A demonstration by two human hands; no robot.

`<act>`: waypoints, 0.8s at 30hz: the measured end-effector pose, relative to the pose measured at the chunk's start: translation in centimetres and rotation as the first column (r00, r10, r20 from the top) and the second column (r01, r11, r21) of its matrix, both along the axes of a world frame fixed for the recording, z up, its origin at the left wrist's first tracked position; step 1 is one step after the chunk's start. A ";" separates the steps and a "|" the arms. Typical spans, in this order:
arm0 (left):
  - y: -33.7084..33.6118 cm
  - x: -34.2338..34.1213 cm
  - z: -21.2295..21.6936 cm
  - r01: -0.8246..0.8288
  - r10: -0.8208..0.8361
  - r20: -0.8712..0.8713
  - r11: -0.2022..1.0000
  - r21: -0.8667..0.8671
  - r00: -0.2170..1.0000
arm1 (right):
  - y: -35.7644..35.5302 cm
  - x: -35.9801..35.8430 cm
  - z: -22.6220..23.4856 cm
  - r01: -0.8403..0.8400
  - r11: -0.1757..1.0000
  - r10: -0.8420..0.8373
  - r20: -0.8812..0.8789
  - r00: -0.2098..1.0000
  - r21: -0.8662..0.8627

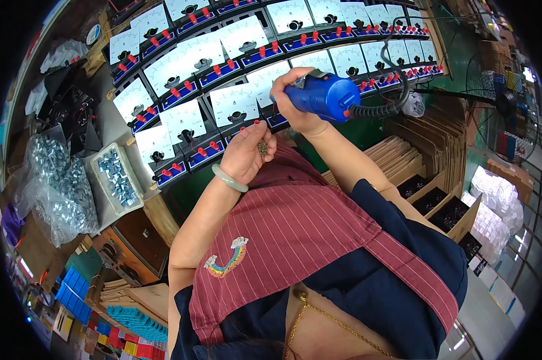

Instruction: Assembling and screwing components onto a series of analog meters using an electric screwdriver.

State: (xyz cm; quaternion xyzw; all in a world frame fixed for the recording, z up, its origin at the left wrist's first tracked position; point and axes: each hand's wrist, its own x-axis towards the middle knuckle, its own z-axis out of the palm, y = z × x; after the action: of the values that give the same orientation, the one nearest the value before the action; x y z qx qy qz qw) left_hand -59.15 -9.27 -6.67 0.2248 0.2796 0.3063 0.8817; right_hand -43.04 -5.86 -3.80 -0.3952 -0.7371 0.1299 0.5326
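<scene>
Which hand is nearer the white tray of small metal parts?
Left. The left hand, holding small screws, is right of the white tray of small metal parts; the right hand grips the blue power screwdriver farther right.

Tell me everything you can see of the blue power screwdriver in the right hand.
The blue power screwdriver has a glossy, rounded plastic-looking body with a grey section near its front. A black coiled cord leaves its rear end and loops up and away. The right hand wraps around its front half, holding it roughly level with the working end aimed left toward the rows of white panel meters. The hand hides its bit, so contact with a meter cannot be confirmed. The left hand is below and does not touch it.
</scene>
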 end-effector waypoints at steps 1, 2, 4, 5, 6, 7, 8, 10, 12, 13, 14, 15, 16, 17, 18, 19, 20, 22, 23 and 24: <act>0.3 -0.1 -0.1 -0.002 0.002 -0.005 0.999 -0.044 1.000 | 0.0 -0.1 0.3 -0.001 1.000 0.001 0.000 1.000 0.002; 0.5 -0.2 -0.2 -0.003 0.002 -0.010 0.996 -0.086 1.000 | -0.1 -0.3 0.6 -0.007 0.999 -0.003 -0.217 0.976 -0.047; 0.7 -0.3 -0.6 0.013 -0.011 0.034 0.998 -0.059 0.999 | -0.2 0.4 0.8 0.011 0.991 -0.064 -0.410 0.910 -0.131; 0.5 -0.2 -0.5 -0.036 0.036 -0.002 0.997 -0.063 0.999 | -0.9 0.5 1.4 -0.069 0.991 -0.001 -0.524 0.852 -0.115; 0.3 0.0 -0.3 -0.086 0.083 -0.040 0.994 -0.064 0.996 | -1.9 0.3 2.4 -0.146 0.985 0.058 -0.631 0.774 -0.088; 0.3 0.2 0.2 -0.092 0.089 -0.040 0.994 -0.065 0.995 | -2.8 0.1 3.4 -0.210 0.976 0.110 -0.694 0.711 -0.060; 0.4 0.7 0.8 -0.137 0.134 -0.052 0.989 -0.060 0.990 | -3.6 -0.2 4.7 -0.257 0.965 0.149 -0.722 0.676 -0.042; 0.3 0.8 1.0 -0.187 0.184 -0.066 0.981 -0.054 0.981 | -4.6 -0.6 5.7 -0.362 0.931 0.267 -0.772 0.578 0.051; 0.1 0.7 0.7 -0.191 0.191 -0.011 0.979 -0.077 0.982 | -5.0 -0.9 6.3 -0.385 0.921 0.279 -0.787 0.551 0.057; 0.1 0.6 0.6 -0.194 0.194 -0.010 0.978 -0.077 0.981 | -5.1 -1.0 6.4 -0.407 0.911 0.290 -0.802 0.522 0.065; 0.2 0.5 0.4 -0.165 0.168 0.043 0.984 -0.069 0.985 | -5.1 -1.1 6.5 -0.408 0.911 0.291 -0.802 0.522 0.064; 0.2 0.3 0.3 -0.138 0.143 0.095 0.989 -0.059 0.985 | -5.1 -1.2 6.5 -0.414 0.907 0.300 -0.804 0.514 0.073; 0.2 0.0 0.3 -0.141 0.146 0.095 0.988 -0.058 0.985 | -5.1 -1.3 6.6 -0.421 0.903 0.309 -0.806 0.505 0.082; 0.0 -0.2 0.3 -0.115 0.122 0.137 0.992 -0.054 0.983 | -5.2 -1.5 6.6 -0.423 0.903 0.309 -0.806 0.505 0.081; -0.1 -0.5 0.4 -0.091 0.098 0.177 0.995 -0.048 0.979 | -5.3 -1.7 6.7 -0.432 0.897 0.327 -0.801 0.501 0.096; -0.2 -0.9 0.7 -0.094 0.101 0.177 0.994 -0.049 0.979 | -5.4 -2.0 6.7 -0.441 0.890 0.346 -0.797 0.495 0.112; -0.2 -1.3 1.4 -0.062 0.066 0.098 0.997 -0.047 0.993 | -5.2 -2.1 6.5 -0.443 0.890 0.345 -0.797 0.495 0.110; 0.2 -2.2 1.0 -0.030 0.031 0.018 0.998 -0.049 0.999 | -4.4 -2.5 5.7 -0.365 0.923 0.327 -0.744 0.582 0.120; 1.1 -2.9 0.1 -0.060 0.130 -0.273 0.966 0.250 0.953 | -3.9 -2.9 5.4 -0.320 0.940 0.301 -0.730 0.613 0.118; 2.0 -3.5 -0.2 0.008 0.296 -0.496 0.853 0.522 0.816 | -3.4 -3.0 5.1 -0.321 0.940 0.300 -0.730 0.614 0.116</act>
State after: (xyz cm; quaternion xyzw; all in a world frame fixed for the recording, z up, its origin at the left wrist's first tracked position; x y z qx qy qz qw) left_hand -62.68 -7.28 -6.91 0.5028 0.4525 0.3571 0.6441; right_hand -46.08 -9.24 1.26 -0.1821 -0.5137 0.3778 0.7485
